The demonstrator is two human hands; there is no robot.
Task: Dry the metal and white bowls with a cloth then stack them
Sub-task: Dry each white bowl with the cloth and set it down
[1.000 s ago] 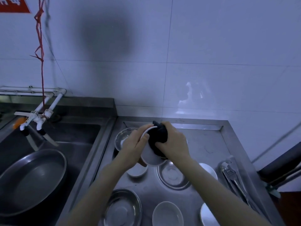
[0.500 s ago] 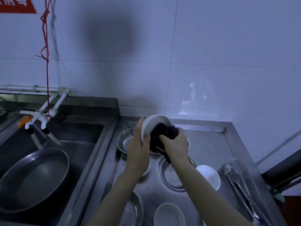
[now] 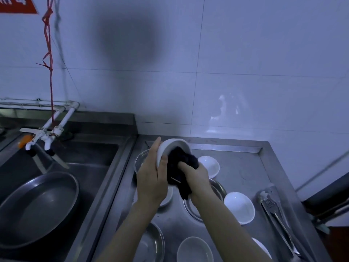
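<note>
The drying step is in hand: a round white ceramic bowl (image 3: 171,148) is held up above the far left part of the stainless-steel worktop (image 3: 243,167), tipped on its side with its mouth facing right. The left hand (image 3: 151,178) grips it by the rim, fingers up along the outside and the thumb hooked over the edge. The right hand (image 3: 196,176) is curled round a bunched dark cloth (image 3: 181,167), which is pushed into the bowl's hollow.

Nothing is stacked yet, by the look of it. Lying apart on the worktop are a small white bowl (image 3: 209,165) just right of the hands, a larger white bowl (image 3: 238,207) nearer and to the right, another white bowl (image 3: 194,250) at the near edge, a shallow metal bowl (image 3: 217,188) partly hidden under the right forearm, a metal bowl (image 3: 140,159) behind the left hand, and a metal bowl (image 3: 153,242) at the near left. Whether any are already dry cannot be told.

The next move likely calls for turning the cloth round the inside, wiping the outside, then setting the bowl down as a base for its like, keeping a firm hold, since wet glaze may slip.
</note>
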